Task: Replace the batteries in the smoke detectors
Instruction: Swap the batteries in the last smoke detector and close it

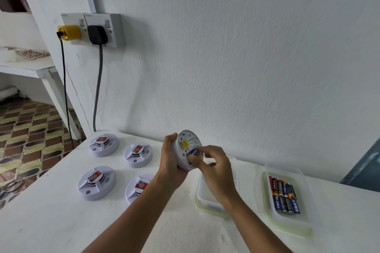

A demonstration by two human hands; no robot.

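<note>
My left hand point(171, 158) grips a round white smoke detector point(186, 146) above the table, its back side turned toward me. My right hand point(213, 162) pinches a blue battery point(194, 153) with thumb and forefinger at the detector's open battery slot. Several other white smoke detectors with red labels lie face up on the table to the left, among them one at the back point(103, 144) and one at the front point(96, 183). A clear tray point(287, 224) on the right holds several blue and red batteries point(284, 196).
A second clear container point(207, 204) sits under my right forearm, its contents hidden. The white table point(61, 222) stands against a white wall with a socket point(98, 28), two plugs and hanging cables. The patterned floor lies beyond the table's left edge.
</note>
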